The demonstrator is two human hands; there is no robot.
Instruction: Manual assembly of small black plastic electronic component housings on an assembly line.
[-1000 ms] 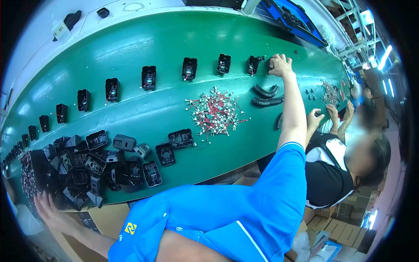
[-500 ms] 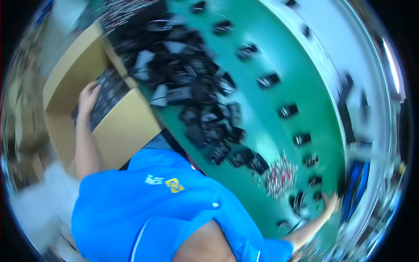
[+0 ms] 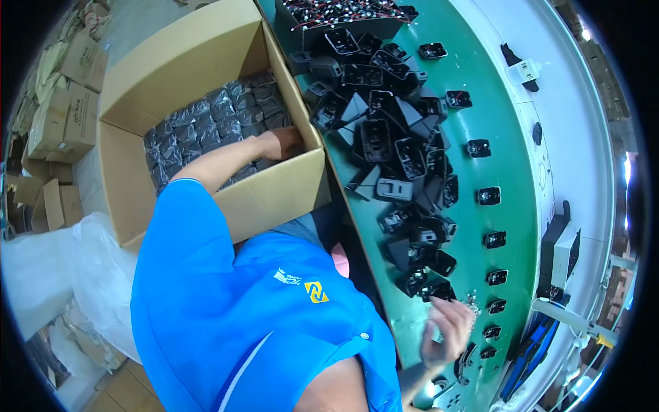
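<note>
My left hand reaches down into a large cardboard box, at its right inner corner. The box's wall and my wrist hide its fingers, so what they hold cannot be made out. Rows of black parts in clear plastic bags fill the box's visible layer. Over the green table my right hand is raised with its fingers apart and nothing seen in them. Just beyond its fingertips lies a heap of black plastic housings. Small shiny pieces lie partly behind the fingers.
Single black housings with parts inside stand in a spaced line along the green table. A bin of small red-wired parts sits at the far end. Cartons and white plastic sheeting lie to the left.
The view has turned. My left hand has shifted from the box's left part to its right inner corner. My right hand has come back from the line of housings toward my body.
</note>
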